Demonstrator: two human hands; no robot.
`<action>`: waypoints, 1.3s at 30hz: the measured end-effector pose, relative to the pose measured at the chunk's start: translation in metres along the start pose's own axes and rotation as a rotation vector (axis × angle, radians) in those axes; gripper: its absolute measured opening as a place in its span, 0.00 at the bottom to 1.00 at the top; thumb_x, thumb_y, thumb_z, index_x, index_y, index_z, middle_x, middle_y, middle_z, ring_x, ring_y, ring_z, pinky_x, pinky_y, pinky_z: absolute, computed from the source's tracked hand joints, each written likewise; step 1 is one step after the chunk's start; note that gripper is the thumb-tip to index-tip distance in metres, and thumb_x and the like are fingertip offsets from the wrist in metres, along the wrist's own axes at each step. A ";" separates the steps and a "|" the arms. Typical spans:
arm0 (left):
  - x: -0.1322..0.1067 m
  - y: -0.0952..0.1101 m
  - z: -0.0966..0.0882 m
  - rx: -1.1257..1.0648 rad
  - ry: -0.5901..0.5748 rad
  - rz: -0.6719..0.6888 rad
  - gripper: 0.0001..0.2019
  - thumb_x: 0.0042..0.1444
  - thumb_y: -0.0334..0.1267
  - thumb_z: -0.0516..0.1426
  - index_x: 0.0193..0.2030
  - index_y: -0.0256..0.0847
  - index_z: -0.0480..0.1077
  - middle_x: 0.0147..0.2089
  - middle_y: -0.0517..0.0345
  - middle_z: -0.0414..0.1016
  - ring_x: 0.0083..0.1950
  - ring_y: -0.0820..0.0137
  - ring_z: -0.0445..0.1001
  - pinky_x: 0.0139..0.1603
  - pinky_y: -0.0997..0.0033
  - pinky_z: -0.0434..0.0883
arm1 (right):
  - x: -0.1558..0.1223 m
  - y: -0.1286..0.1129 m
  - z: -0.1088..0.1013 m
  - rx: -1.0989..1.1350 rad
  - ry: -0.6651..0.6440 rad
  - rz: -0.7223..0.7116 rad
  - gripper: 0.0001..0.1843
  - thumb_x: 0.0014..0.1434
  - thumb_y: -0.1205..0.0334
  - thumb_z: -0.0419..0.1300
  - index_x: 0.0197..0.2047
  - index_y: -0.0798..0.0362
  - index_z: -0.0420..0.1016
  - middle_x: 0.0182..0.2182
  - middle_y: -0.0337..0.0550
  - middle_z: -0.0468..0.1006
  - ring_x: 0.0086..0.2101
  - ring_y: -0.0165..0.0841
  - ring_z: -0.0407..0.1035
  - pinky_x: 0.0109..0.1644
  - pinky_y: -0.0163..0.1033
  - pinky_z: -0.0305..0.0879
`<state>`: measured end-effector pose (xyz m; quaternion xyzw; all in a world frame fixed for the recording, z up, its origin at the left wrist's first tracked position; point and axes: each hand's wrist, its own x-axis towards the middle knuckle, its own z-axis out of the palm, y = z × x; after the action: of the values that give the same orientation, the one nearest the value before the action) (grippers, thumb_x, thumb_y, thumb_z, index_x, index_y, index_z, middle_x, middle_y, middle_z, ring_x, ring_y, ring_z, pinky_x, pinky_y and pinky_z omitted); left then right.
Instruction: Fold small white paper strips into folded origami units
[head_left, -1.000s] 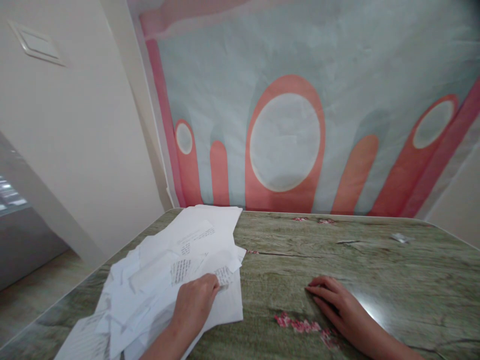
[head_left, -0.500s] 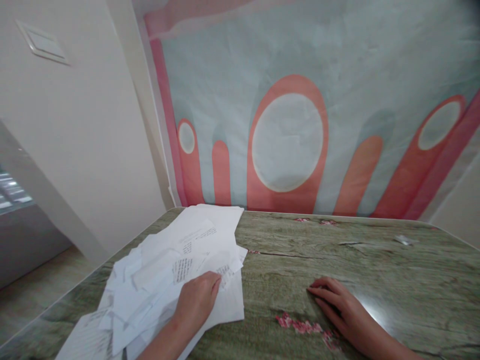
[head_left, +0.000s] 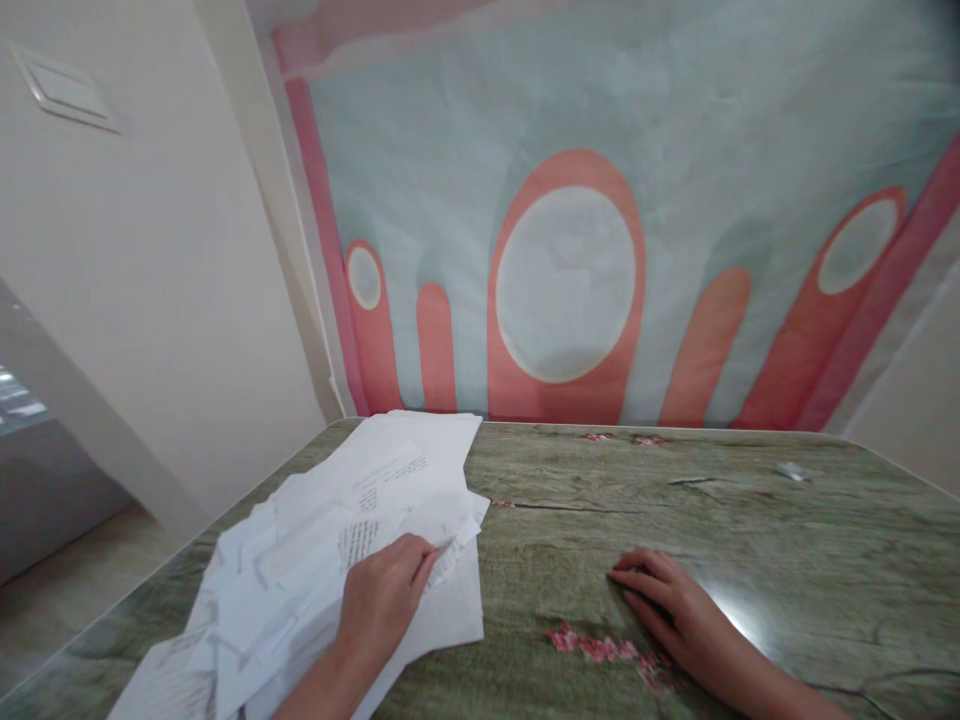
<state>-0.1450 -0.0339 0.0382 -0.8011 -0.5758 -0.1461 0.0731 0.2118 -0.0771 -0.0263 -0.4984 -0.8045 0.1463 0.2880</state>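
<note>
My left hand (head_left: pixel 386 595) is over a loose heap of white papers (head_left: pixel 390 430) on the left of the table. Its thumb and forefinger are pinched together on the edge of a small sheet of paper (head_left: pixel 448 518), which seems slightly lifted, with printed text just beneath it. Many sheets in the heap overlap at odd angles, some printed and some blank. Off to the right, my right hand (head_left: pixel 686 615) rests on the tabletop, fingers loosely stretched and thumb apart, holding nothing.
The wood-patterned table (head_left: pixel 562 560) has pink flower prints. A small clear scrap (head_left: pixel 793 471) lies toward its far right. Behind the table hangs a grey-green sheet (head_left: pixel 420 150) with orange shapes. A pale wall (head_left: pixel 165 250) stands on the left.
The small sheet's edge at my left fingertips now looks raised, covering part of the print there. My right hand stays put. The whole view has shifted slightly.
</note>
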 end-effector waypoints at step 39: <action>0.039 0.128 0.050 -0.723 -0.298 0.261 0.08 0.58 0.36 0.52 0.38 0.40 0.72 0.36 0.59 0.74 0.38 0.70 0.71 0.40 0.73 0.65 | 0.001 0.000 -0.019 0.224 0.045 0.132 0.12 0.63 0.58 0.49 0.34 0.52 0.70 0.38 0.45 0.73 0.39 0.33 0.68 0.43 0.38 0.64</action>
<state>-0.0052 -0.0264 0.0100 -0.8539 -0.3852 -0.2108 -0.2792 0.2227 -0.0775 -0.0112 -0.5183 -0.7419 0.2425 0.3496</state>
